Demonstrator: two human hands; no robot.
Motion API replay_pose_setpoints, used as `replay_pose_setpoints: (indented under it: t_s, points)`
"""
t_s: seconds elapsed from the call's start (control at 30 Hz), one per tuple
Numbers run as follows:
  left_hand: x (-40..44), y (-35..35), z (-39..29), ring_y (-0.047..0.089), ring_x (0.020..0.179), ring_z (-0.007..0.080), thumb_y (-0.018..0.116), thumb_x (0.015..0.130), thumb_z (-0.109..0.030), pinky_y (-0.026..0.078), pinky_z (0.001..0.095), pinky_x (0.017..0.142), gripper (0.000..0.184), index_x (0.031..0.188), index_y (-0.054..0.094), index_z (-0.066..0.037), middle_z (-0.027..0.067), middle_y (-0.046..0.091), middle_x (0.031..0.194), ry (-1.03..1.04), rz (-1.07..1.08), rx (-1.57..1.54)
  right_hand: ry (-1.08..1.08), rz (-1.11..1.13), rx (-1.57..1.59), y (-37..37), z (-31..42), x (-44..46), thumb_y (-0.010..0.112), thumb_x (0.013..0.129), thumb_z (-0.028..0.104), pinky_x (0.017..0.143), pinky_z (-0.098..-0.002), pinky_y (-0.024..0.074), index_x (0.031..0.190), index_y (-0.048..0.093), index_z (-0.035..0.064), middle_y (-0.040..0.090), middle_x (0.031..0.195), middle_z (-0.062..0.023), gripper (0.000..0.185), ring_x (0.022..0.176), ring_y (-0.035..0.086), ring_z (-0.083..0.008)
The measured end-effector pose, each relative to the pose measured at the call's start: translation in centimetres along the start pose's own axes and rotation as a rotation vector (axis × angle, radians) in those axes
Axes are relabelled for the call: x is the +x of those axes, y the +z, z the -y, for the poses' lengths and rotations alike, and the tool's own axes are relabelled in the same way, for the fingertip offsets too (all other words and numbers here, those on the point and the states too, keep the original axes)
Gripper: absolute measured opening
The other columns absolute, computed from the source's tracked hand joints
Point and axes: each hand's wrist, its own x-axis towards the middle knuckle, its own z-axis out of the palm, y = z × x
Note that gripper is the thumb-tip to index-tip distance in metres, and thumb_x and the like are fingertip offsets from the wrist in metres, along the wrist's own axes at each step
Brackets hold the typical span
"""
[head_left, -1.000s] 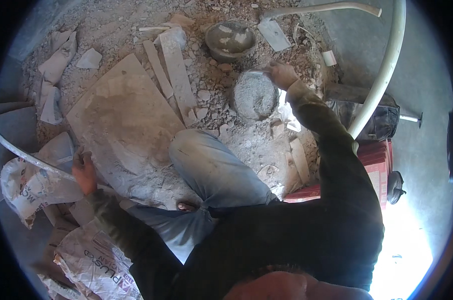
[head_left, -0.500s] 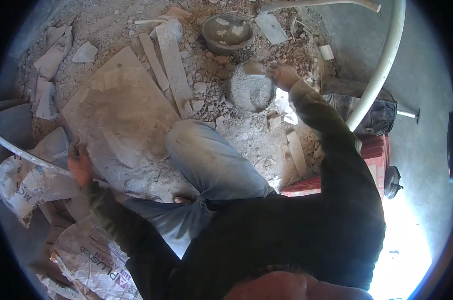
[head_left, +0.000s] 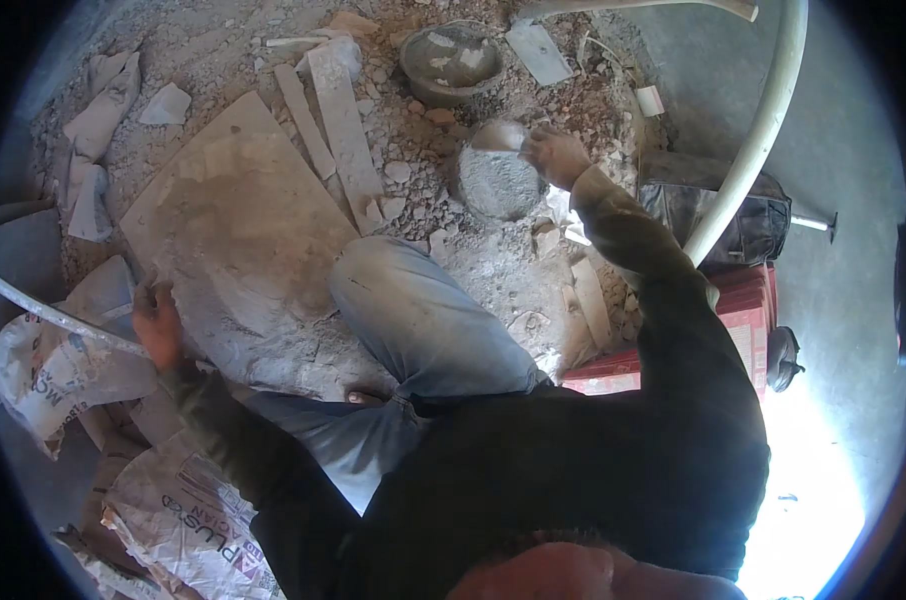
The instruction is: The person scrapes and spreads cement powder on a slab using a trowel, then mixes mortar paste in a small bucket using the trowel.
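Observation:
My right hand (head_left: 556, 156) is closed around the handle of a trowel (head_left: 500, 135). Its blade lies at the far rim of a round pan of grey mortar (head_left: 501, 185). At the left, my left hand (head_left: 159, 325) has its fingers bent around the lower left edge of a large, dusty square tile (head_left: 238, 190). That tile lies tilted on the rubble in front of my bent knee, and grey mortar shows along its near side. How firmly the left fingers grip is hard to see.
A second round pan (head_left: 452, 62) stands beyond the mortar. Narrow tile strips (head_left: 343, 125) lie right of the big tile. Torn printed bags (head_left: 188, 515) are at lower left. A long pale pipe (head_left: 753, 150), a dark bag (head_left: 713, 205) and red boxes (head_left: 743, 310) are at right.
My right hand has shifted slightly left with the trowel, whose blade has turned over the mortar pan. My left hand stays at the tile's edge.

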Motion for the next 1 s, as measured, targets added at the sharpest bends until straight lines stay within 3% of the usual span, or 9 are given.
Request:
replay_pose_setpoints:
  t_s: [0.13, 0.23, 0.37, 0.47, 0.57, 0.73, 0.83, 0.97, 1.0]
  points:
    - [-0.5, -0.8, 0.2, 0.052, 0.072, 0.0135, 0.060, 0.085, -0.017, 0.044, 0.0284, 0.065, 0.036, 0.115, 0.059, 0.003, 0.0087, 0.062, 0.082, 0.004, -0.012, 0.024, -0.098, 0.250, -0.084, -1.2, 1.1, -1.3, 0.056, 0.089, 0.031, 0.078, -0.0417, 0.0479, 0.097, 0.064, 0.0156, 0.059, 0.094, -0.0030, 0.020, 0.097, 0.057, -0.0223]
    - [-0.7, -1.2, 0.7, 0.048, 0.068, 0.0112, 0.060, 0.085, -0.018, 0.041, 0.0272, 0.061, 0.037, 0.115, 0.059, 0.003, 0.0060, 0.059, 0.077, 0.002, -0.042, 0.048, -0.118, 0.277, -0.042, -2.5, 1.4, -3.2, 0.057, 0.087, 0.031, 0.077, -0.0417, 0.0480, 0.095, 0.065, 0.0151, 0.059, 0.093, -0.0030, 0.019, 0.093, 0.057, -0.0230]
    - [-0.6, -1.5, -0.2, 0.049, 0.070, 0.0126, 0.059, 0.085, -0.018, 0.043, 0.0286, 0.063, 0.036, 0.114, 0.059, 0.003, 0.0070, 0.059, 0.078, -0.076, -0.032, 0.072, 0.018, 0.117, -0.024, -3.2, 1.0, -3.3, 0.061, 0.084, 0.027, 0.073, -0.0393, 0.0491, 0.089, 0.064, 0.0106, 0.060, 0.087, -0.0045, 0.018, 0.087, 0.059, -0.0255]
    - [-0.3, -1.1, 0.5, 0.049, 0.070, 0.0133, 0.059, 0.085, -0.017, 0.043, 0.0286, 0.064, 0.035, 0.114, 0.060, 0.003, 0.0073, 0.058, 0.078, -0.066, 0.000, -0.013, 0.040, 0.187, -0.019, -2.7, 0.9, -3.7, 0.059, 0.085, 0.028, 0.072, -0.0420, 0.0490, 0.089, 0.065, 0.0118, 0.061, 0.086, -0.0043, 0.017, 0.087, 0.059, -0.0255]
    - [-0.2, -0.7, 1.5, 0.051, 0.071, 0.0145, 0.058, 0.085, -0.015, 0.044, 0.0294, 0.066, 0.034, 0.115, 0.060, 0.003, 0.0087, 0.060, 0.081, 0.028, -0.030, -0.024, 0.062, 0.111, 0.109, -4.4, 1.2, -4.4, 0.060, 0.085, 0.029, 0.072, -0.0424, 0.0486, 0.089, 0.065, 0.0109, 0.062, 0.082, -0.0067, 0.019, 0.085, 0.060, -0.0277]
    - [-0.7, -1.8, 0.1, 0.056, 0.078, 0.0172, 0.059, 0.085, -0.014, 0.046, 0.0304, 0.071, 0.034, 0.115, 0.059, 0.003, 0.0126, 0.064, 0.089, -0.037, 0.002, 0.028, 0.054, 0.222, 0.165, -5.6, 1.1, -5.7, 0.061, 0.084, 0.031, 0.071, -0.0419, 0.0488, 0.090, 0.067, 0.0117, 0.063, 0.082, -0.0082, 0.021, 0.080, 0.061, -0.0294]
    - [-0.5, -2.0, 1.0, 0.058, 0.081, 0.0183, 0.059, 0.086, -0.015, 0.047, 0.0309, 0.073, 0.033, 0.114, 0.060, 0.003, 0.0137, 0.065, 0.092, -0.022, 0.017, 0.058, 0.142, 0.170, 0.242, -5.5, 0.4, -5.1, 0.061, 0.084, 0.031, 0.067, -0.0428, 0.0497, 0.087, 0.068, 0.0107, 0.063, 0.082, -0.0093, 0.022, 0.075, 0.061, -0.0314]
    - [-0.3, -1.8, 2.7, 0.060, 0.084, 0.0194, 0.058, 0.088, -0.016, 0.048, 0.0323, 0.075, 0.030, 0.112, 0.060, 0.002, 0.0149, 0.066, 0.094, 0.154, -0.063, 0.080, 0.188, 0.013, 0.430, -6.3, 3.2, -2.8, 0.061, 0.086, 0.029, 0.061, -0.0430, 0.0481, 0.086, 0.068, 0.0079, 0.063, 0.081, -0.0162, 0.023, 0.072, 0.062, -0.0332]
    - [-0.6, -2.2, 2.2, 0.061, 0.085, 0.0205, 0.058, 0.089, -0.015, 0.048, 0.0327, 0.076, 0.029, 0.111, 0.061, 0.002, 0.0156, 0.066, 0.095, 0.090, -0.065, 0.028, 0.300, 0.090, 0.466, -6.7, 5.0, -1.9, 0.059, 0.088, 0.027, 0.060, -0.0400, 0.0473, 0.090, 0.068, 0.0061, 0.063, 0.079, -0.0181, 0.023, 0.073, 0.063, -0.0315]
